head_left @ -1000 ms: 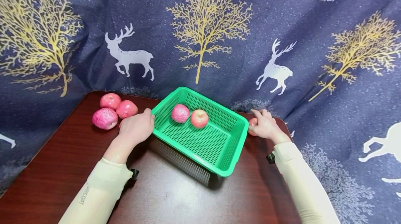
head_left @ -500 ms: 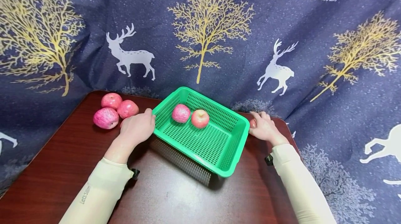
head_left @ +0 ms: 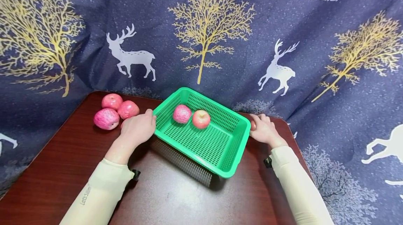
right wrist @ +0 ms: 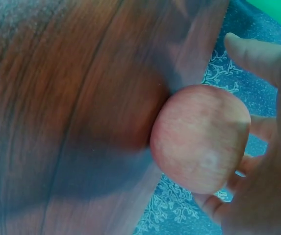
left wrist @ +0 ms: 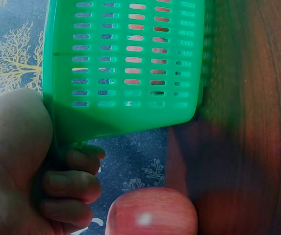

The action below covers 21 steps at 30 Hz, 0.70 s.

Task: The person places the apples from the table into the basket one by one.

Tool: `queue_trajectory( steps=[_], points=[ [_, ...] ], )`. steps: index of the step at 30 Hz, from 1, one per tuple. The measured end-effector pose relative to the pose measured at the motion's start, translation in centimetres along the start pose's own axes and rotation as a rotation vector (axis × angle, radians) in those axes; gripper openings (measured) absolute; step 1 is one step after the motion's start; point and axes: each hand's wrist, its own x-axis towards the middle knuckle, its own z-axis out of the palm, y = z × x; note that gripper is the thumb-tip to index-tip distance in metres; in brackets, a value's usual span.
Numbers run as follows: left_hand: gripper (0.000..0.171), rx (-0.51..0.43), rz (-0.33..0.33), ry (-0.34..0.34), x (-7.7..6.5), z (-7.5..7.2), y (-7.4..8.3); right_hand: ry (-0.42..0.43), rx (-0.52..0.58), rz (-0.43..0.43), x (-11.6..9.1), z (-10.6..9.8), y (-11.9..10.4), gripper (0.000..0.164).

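Note:
My left hand (head_left: pixel 138 127) grips the left rim of a green plastic basket (head_left: pixel 189 154); in the left wrist view its fingers curl under the edge of the perforated basket wall (left wrist: pixel 130 120). Inside the basket lie a pink apple (head_left: pixel 181 114) and a paler apple (head_left: pixel 201 119). Just right of the basket, my right hand (head_left: pixel 263 128) reaches round another apple (head_left: pixel 253 125), mostly hidden from the head. The right wrist view has this apple (right wrist: pixel 199 139) against the table, fingers along its far side, with the thumb (right wrist: pixel 253 56) extended and apart from it.
Left of the basket, a pink apple (head_left: pixel 106 119) and two redder apples (head_left: pixel 111 102) sit together on the dark wooden table (head_left: pixel 69 169); one more is partly hidden by the left hand. A blue cloth (head_left: pixel 176 60) with deer and trees hangs behind the table.
My right hand has shifted slightly left, closer round the apple beside the basket, covering more of it. The left hand and the basket stay in place.

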Motion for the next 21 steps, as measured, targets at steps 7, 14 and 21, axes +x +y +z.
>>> queue_trajectory(
  steps=[7,14,21],
  points=[
    [0.028,-0.003,-0.001,-0.012,0.1,0.0,-0.1,0.015,-0.013,0.002,-0.1,0.7,0.2,0.077],
    [0.028,-0.005,0.003,-0.001,0.1,0.1,0.0,0.015,0.005,0.0,-0.2,1.6,0.5,0.074],
    [0.029,0.001,0.004,0.018,0.1,0.3,-0.1,-0.005,-0.012,0.018,-0.2,2.0,0.7,0.079]
  ],
)
